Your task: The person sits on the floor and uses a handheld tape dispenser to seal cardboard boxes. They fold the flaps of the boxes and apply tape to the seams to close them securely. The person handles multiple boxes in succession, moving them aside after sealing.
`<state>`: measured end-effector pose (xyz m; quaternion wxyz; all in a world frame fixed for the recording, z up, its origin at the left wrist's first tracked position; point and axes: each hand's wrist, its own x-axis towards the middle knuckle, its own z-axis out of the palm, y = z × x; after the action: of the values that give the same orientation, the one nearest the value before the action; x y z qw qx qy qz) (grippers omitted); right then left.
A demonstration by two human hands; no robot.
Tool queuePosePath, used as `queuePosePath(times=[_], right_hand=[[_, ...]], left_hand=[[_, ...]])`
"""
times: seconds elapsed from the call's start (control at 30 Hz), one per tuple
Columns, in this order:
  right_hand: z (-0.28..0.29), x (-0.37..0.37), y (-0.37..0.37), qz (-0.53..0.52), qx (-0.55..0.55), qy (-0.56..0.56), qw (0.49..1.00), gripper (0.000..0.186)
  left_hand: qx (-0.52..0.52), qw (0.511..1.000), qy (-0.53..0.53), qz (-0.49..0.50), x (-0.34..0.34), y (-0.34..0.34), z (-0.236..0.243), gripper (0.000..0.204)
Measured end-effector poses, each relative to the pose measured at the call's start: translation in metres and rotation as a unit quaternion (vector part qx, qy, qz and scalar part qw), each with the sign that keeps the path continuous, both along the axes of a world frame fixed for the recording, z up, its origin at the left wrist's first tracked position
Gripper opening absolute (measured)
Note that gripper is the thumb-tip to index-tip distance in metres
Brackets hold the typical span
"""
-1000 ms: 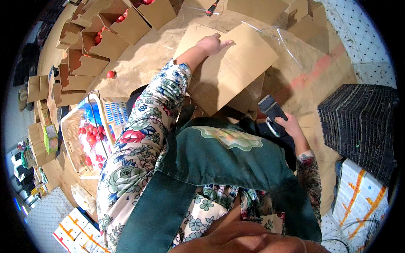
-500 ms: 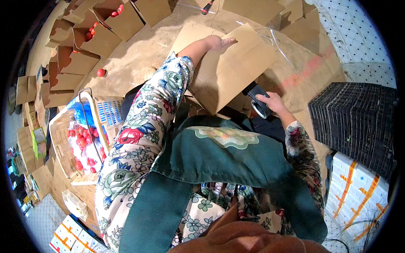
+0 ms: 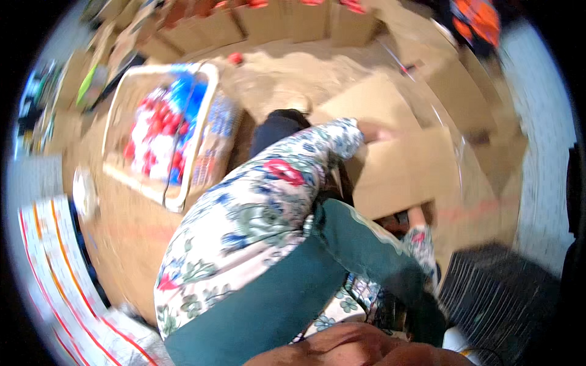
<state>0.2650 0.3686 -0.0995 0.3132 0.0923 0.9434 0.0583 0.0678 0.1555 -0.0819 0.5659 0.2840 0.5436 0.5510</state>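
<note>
At two o'clock, the left hand point(image 3: 373, 132) rests on the flat cardboard sheet point(image 3: 403, 168), finger spread blurred; right hand point(image 3: 417, 215) peeks under its lower edge, grip hidden. Seemingly positioning; steadying needed.

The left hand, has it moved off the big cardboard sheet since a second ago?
No. The left hand stays on the cardboard sheet; the camera swung, not the hand.

floor point(image 3: 122, 226): brown, paper-covered, perhaps | back: row of cardboard boxes point(image 3: 287, 21) | left: white basket point(image 3: 201, 116) | view blurred
</note>
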Motion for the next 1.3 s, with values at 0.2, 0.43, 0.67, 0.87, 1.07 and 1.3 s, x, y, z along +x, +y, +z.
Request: queuePosePath(times=[0.2,0.43,0.67,0.87,1.07,1.3], right_hand=[[0.008,-0.015,0.043,-0.079,0.017,0.093,0.992,0.028],[0.063,-0.018,0.106,-0.293,-0.168,0.372,0.865,0.03],[0.088,-0.014,0.071,-0.304,-0.337,0.454,0.767,0.036],[0.135,0.0,0.009,-0.343,-0.252,0.338,0.84,0.045],[0.127,0.022,0.028,-0.415,-0.435,0.387,0.699,0.036],[0.193,0.04,0.022,-0.551,-0.578,0.437,0.415,0.036]], left_hand=[[0.144,0.986,-0.019,0.081,0.003,-0.012,0.101,0.068],[0.276,0.911,0.147,0.27,-0.021,-0.024,0.153,0.048],[0.087,0.947,-0.1,0.294,0.0,-0.055,0.159,0.058],[-0.159,0.953,0.206,0.157,0.021,-0.058,0.121,0.06],[-0.332,0.933,0.07,0.116,0.05,-0.071,0.116,0.054],[-0.011,0.841,0.526,-0.128,0.013,-0.126,0.084,0.059]])
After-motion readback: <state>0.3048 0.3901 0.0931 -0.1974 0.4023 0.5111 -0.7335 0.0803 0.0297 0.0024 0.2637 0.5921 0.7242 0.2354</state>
